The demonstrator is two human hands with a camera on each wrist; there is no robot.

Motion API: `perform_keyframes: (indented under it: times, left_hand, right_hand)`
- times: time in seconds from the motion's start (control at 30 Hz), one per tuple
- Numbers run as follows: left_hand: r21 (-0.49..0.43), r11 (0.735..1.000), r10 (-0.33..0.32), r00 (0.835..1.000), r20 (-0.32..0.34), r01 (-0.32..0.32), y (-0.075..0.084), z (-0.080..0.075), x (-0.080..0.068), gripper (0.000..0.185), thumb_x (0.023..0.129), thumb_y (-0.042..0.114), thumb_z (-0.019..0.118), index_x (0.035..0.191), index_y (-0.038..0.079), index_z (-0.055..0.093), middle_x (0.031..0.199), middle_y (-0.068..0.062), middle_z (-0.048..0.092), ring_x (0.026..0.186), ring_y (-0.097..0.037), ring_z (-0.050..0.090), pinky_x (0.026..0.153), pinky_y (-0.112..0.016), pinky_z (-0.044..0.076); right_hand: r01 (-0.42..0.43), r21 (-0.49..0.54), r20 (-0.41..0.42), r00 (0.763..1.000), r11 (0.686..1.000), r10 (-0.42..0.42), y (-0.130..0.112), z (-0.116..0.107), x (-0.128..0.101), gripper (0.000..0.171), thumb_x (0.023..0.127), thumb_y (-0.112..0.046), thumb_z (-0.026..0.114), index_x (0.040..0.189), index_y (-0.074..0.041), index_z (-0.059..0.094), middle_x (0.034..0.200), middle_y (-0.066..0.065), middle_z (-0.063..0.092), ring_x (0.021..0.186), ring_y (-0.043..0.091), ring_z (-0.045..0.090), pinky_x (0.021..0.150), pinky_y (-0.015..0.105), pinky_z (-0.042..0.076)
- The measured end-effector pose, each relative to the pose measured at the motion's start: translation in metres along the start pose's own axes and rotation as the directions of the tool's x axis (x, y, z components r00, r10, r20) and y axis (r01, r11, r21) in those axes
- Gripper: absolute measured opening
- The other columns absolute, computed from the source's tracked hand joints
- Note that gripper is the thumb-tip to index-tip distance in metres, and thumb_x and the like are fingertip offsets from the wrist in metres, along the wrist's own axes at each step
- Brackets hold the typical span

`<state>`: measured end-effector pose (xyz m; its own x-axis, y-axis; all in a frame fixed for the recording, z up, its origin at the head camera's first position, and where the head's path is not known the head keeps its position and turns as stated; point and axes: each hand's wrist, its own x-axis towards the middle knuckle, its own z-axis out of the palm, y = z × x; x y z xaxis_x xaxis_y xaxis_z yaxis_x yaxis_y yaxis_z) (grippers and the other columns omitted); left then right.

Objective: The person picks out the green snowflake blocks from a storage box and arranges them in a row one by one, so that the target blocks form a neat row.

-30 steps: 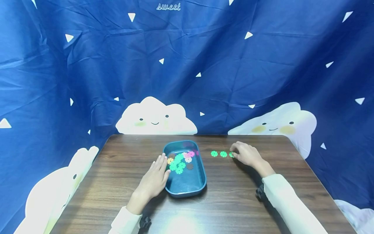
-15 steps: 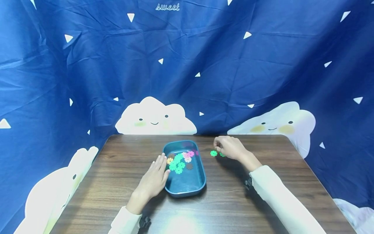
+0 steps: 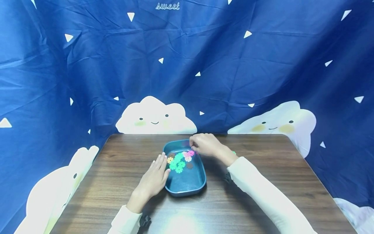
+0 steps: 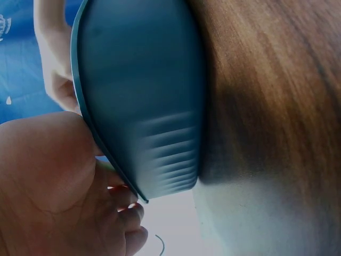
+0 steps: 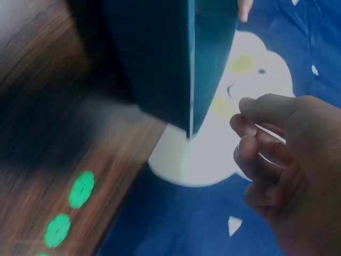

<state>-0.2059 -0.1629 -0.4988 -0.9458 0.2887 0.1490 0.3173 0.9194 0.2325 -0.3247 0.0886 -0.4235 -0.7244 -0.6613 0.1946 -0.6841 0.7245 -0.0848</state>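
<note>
2 bare hands meet at a blue-green tray (image 3: pixel 185 184) of flower-shaped discs, set near the middle of a brown wooden table (image 3: pixel 117 180) toward its far edge. The left hand (image 3: pixel 152 178) rests along the tray's left rim, fingers straight, thumb spread away from them, nothing in its grasp. The right hand (image 3: pixel 205 145) hangs over the tray's far right corner, fingers loosely bent and thumb near the forefinger; the right wrist view shows nothing between the tips. Whether it touches the rim is hard to tell.

Just beside its fingertips, in the head view, a pink disc (image 3: pixel 191 153) lies in the tray, with a pale disc (image 3: pixel 188 159) next to it. Green discs (image 3: pixel 179 170) make up most of the pile, an orange disc (image 3: pixel 170 160) sits close to the left wall, and a brown disc (image 3: pixel 190 166) lies to the right of the green group. On the table to the tray's right, a row of green discs (image 5: pixel 81 190) shows in the right wrist view: 2 in full, plus the edge of 1 more.

Both arms wear white sleeves (image 3: pixel 260 191). Behind the table hangs a blue curtain (image 3: pixel 204 42) printed with white triangles (image 3: pixel 247 34) and smiling clouds (image 3: pixel 156 114)
</note>
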Motion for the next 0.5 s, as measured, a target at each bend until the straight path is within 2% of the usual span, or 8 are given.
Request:
perform_keyframes:
  times: [0.2,0.5]
  left_hand:
    - [-0.005,1.000,-0.004,1.000,0.002,0.004,0.000,0.000,0.000,0.060,0.105,0.033,0.040,0.154,0.001,0.026,0.164,-0.015,0.020,0.151,-0.031,0.021,0.123,-0.049,0.024]
    - [-0.021,1.000,0.006,1.000,-0.014,-0.006,-0.001,0.001,0.000,0.060,0.105,0.032,0.042,0.153,-0.001,0.029,0.163,-0.016,0.021,0.151,-0.033,0.022,0.122,-0.050,0.026]
  right_hand:
    - [0.080,-0.005,0.061,0.995,0.997,-0.079,-0.026,0.004,0.020,0.004,0.089,-0.020,0.066,0.089,-0.024,0.068,0.085,-0.013,0.065,0.071,0.005,0.056,0.061,0.026,0.051]
    - [0.082,0.012,0.121,0.989,0.997,-0.083,-0.046,0.017,0.046,0.006,0.092,-0.022,0.066,0.095,-0.021,0.071,0.091,-0.010,0.070,0.074,0.005,0.058,0.066,0.022,0.052]
